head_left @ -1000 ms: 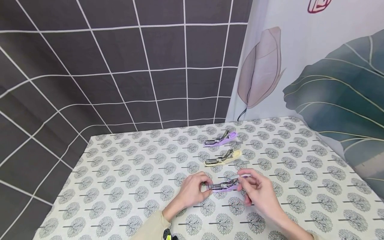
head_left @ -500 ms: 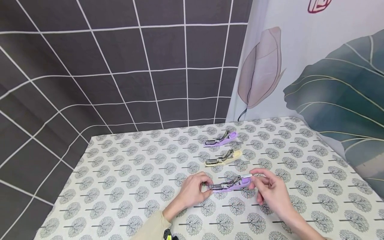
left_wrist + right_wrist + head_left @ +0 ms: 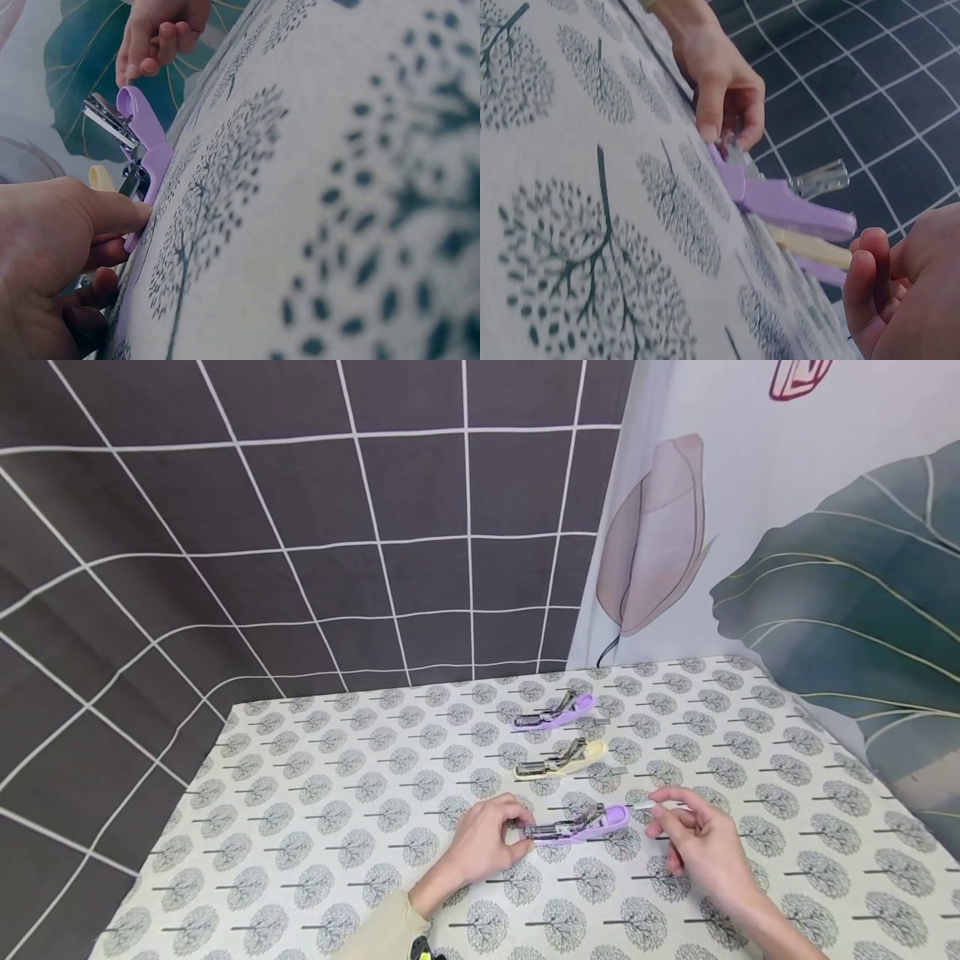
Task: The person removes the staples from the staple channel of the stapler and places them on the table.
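Note:
A purple stapler (image 3: 577,828) lies opened out on the cloth, its metal part raised from the shell. My left hand (image 3: 489,837) pinches the stapler's left end between thumb and fingers; the left wrist view shows the thumb (image 3: 124,214) on the purple shell. Just off the stapler's right end, my right hand (image 3: 701,839) pinches a small silvery strip (image 3: 642,805), which looks like a strip of staples. In the right wrist view, the curled fingers (image 3: 866,277) of the right hand hide that strip.
Behind lie an opened yellow stapler (image 3: 562,763) and, farther back, another opened purple stapler (image 3: 557,714). A thin grey strip (image 3: 617,771) lies beside the yellow one, and another grey strip (image 3: 600,722) by the far one. A dark checked curtain (image 3: 405,527) hangs behind the table.
My right hand has moved right, drawing the silvery strip from above the stapler's metal part to beyond its right end. My left hand keeps its grip on the stapler.

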Available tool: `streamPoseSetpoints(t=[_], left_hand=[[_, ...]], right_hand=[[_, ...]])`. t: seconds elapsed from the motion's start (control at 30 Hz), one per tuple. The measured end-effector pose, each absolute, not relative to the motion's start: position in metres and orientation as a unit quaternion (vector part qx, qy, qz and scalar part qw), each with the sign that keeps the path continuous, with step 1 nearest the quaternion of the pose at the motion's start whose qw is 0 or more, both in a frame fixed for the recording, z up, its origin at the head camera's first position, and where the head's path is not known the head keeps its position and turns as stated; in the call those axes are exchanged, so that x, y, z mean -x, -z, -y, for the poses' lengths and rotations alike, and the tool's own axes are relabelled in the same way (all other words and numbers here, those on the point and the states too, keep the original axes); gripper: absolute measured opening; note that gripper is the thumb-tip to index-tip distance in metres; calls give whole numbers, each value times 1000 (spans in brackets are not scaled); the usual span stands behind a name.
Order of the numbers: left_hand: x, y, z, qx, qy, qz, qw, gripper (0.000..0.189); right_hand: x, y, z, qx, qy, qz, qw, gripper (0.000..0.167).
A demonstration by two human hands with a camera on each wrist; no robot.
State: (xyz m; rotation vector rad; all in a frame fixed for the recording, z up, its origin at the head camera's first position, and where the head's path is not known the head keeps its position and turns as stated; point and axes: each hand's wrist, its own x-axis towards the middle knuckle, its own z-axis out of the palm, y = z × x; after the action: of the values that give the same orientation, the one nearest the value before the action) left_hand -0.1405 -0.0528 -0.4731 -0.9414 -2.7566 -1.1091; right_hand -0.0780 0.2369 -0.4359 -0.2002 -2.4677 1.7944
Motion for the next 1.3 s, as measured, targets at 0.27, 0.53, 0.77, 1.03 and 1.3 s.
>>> streamPoseSetpoints(t=[0.27, 0.53, 0.77, 1.03, 1.3], left_hand=[[141, 473, 53, 307, 351, 885, 16, 22], [142, 474, 53, 308, 352, 884, 11, 22], [142, 474, 53, 307, 354, 883, 12, 22], [142, 474, 53, 304, 354, 884, 10, 22], [142, 473, 52, 302, 349, 887, 8, 22]], right_hand=[[80, 446, -244, 75, -573, 815, 25, 27], [81, 451, -249, 83, -561, 824, -12, 27], [82, 454, -251, 77, -535, 841, -40, 29], [83, 453, -248, 68, -499, 863, -45, 26], [83, 450, -246, 60, -451, 890, -40, 23]])
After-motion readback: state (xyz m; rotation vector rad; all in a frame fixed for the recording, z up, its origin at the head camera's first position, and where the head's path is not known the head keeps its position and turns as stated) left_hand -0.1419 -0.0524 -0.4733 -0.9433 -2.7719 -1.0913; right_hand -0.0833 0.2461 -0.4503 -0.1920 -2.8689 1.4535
